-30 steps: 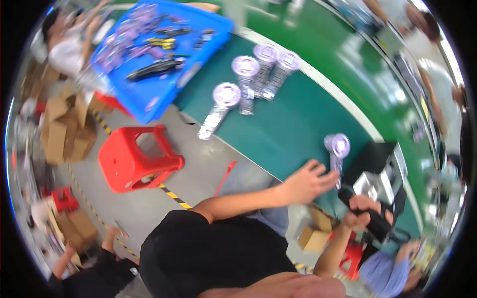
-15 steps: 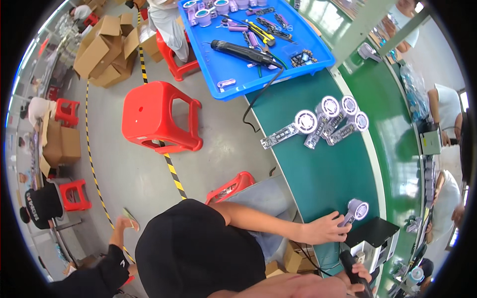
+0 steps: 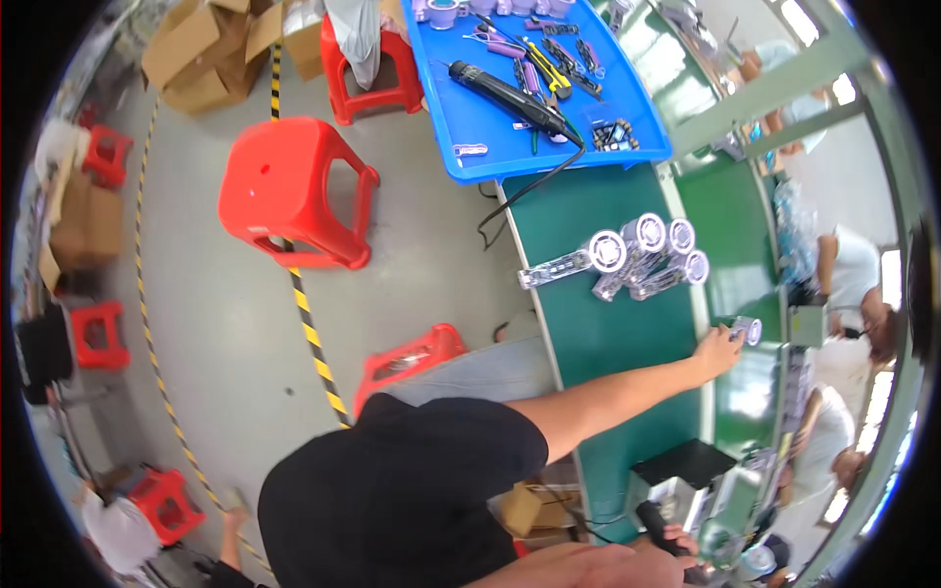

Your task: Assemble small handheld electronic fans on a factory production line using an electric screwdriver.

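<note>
My left hand (image 3: pixel 720 355) reaches far to the right, over the green belt beyond the bench rail. Its fingers are closed on a small lilac handheld fan (image 3: pixel 751 331) with a round white grille. At the lower edge my right hand (image 3: pixel 679 541) grips a black electric screwdriver (image 3: pixel 651 517), beside a white box with a black top (image 3: pixel 684 463). Several handheld fans with exposed circuit boards in their handles, one of them this fan (image 3: pixel 607 252), lie grouped on the green bench mat (image 3: pixel 627 363).
A blue tray (image 3: pixel 461 174) at the bench's far end holds a corded black screwdriver (image 3: pixel 510 98), a yellow cutter (image 3: pixel 549 71) and lilac parts. Red stools, including one stool (image 3: pixel 284 186), stand left on the floor. Other people sit beyond the belt (image 3: pixel 730 284).
My left hand has carried the fan from the bench beside the box across the rail to the green belt. My right hand still holds the screwdriver. The view has shifted.
</note>
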Demonstrator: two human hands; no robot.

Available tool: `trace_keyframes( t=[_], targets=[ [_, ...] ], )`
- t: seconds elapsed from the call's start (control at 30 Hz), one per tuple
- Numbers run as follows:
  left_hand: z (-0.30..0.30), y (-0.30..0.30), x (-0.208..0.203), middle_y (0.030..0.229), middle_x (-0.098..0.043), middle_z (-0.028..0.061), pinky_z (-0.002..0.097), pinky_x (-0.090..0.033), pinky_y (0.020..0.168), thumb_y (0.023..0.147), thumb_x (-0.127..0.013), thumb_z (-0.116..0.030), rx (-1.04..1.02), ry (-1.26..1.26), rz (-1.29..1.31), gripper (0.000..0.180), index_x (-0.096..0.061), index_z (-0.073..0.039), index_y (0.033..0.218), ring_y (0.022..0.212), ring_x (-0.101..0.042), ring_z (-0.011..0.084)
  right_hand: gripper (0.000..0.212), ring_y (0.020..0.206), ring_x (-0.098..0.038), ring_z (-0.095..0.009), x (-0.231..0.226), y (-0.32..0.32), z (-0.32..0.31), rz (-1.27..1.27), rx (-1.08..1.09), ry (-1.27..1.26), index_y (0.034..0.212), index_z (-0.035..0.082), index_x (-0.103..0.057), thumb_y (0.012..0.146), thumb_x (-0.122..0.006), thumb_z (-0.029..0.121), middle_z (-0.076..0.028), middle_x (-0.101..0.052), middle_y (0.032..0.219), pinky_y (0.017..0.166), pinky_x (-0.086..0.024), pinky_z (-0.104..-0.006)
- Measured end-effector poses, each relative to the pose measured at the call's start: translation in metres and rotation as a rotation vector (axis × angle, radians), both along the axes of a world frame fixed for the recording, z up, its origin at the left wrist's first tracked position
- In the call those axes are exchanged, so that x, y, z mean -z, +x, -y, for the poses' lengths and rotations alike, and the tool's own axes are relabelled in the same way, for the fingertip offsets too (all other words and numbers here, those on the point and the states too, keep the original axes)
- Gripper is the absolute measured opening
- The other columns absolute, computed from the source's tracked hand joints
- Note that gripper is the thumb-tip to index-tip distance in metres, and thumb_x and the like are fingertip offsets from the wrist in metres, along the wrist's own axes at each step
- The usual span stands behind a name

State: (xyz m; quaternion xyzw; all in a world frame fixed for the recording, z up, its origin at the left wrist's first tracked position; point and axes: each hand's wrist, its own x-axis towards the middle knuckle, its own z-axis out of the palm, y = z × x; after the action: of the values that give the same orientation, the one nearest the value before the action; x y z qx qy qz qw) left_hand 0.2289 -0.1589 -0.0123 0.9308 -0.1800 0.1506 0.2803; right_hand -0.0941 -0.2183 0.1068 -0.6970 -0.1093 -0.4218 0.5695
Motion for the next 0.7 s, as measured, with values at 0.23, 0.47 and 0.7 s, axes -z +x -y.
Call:
trace_keyframes(
  t=[0.23,0.47,0.7],
  targets=[
    [-0.126,-0.084,-0.099,0.144,-0.040,0.0210,0.0667,-0.017,0.109,0.072,-0.070,-0.033,0.082,0.056,0.344,0.064,-0.053,-0.004,0.127,0.134,-0.035,0.0408,0.035,0.044,-0.046,-0.017,-0.004,-0.010,0.002,0.020,0.187,0.022,0.085,0.003,-0.050,0.098,-0.047,0.036,-0.006,-0.051,0.070,0.040,-0.043,-0.0291],
    [-0.253,-0.160,-0.050,0.142,-0.035,0.0310,0.0569,-0.019,0.111,0.080,-0.061,-0.055,-0.273,-0.072,0.038,0.084,-0.039,0.001,0.139,0.136,-0.026,0.0466,0.038,0.045,-0.045,-0.017,0.023,-0.015,0.026,0.038,0.063,0.091,0.084,0.003,-0.050,0.098,-0.048,0.037,-0.008,-0.049,0.070,0.040,-0.040,-0.0252],
    [-0.252,-0.152,-0.031,0.143,-0.032,0.0314,0.0555,-0.018,0.112,0.078,-0.067,-0.046,-0.208,0.135,0.034,0.071,-0.050,-0.001,0.130,0.139,-0.021,0.0444,0.019,0.058,-0.056,-0.020,-0.001,0.010,-0.076,-0.102,0.236,-0.301,0.085,-0.001,-0.050,0.096,-0.045,0.015,-0.008,-0.058,0.069,0.058,-0.045,-0.0351]
  ],
)
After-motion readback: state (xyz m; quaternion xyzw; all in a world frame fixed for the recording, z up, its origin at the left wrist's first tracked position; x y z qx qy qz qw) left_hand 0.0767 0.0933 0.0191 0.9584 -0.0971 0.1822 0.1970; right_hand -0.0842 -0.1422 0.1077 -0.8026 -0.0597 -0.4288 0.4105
